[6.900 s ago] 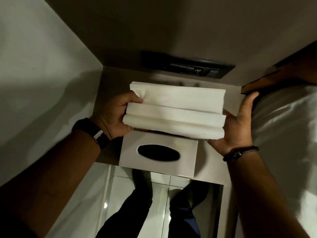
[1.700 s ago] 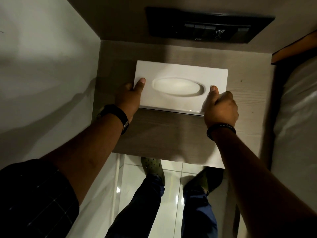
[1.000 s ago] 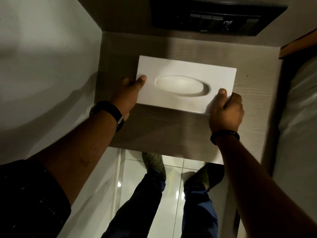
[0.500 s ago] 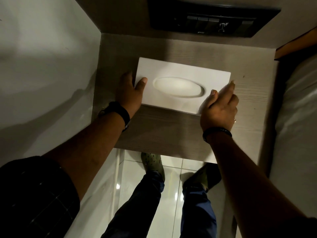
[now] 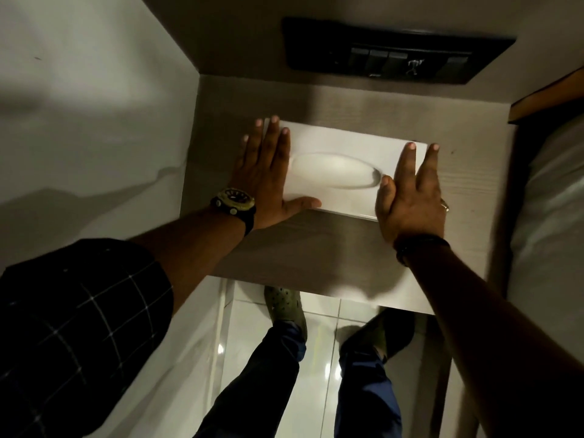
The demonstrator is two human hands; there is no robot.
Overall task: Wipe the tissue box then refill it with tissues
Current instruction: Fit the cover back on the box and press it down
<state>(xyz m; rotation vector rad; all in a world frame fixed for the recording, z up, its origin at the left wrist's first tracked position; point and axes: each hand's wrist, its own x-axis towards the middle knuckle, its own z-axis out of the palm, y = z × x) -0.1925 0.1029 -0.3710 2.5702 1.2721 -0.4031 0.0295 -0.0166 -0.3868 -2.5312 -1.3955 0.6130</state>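
Head | white tissue box [image 5: 344,147], oval slot filled white | left hand [image 5: 265,178], right hand [image 5: 410,197]: fingers flat on lid

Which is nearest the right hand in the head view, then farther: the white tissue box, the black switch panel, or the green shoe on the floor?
1. White tissue box: under the right hand, touching.
2. Black switch panel: on the wall beyond.
3. Green shoe: down on the floor, to its left.

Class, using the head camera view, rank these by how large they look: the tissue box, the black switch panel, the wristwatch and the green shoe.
1. Switch panel and tissue box: too alike to separate, and both hands partly cover the box.
2. Green shoe, part hidden by the trouser leg.
3. Wristwatch.
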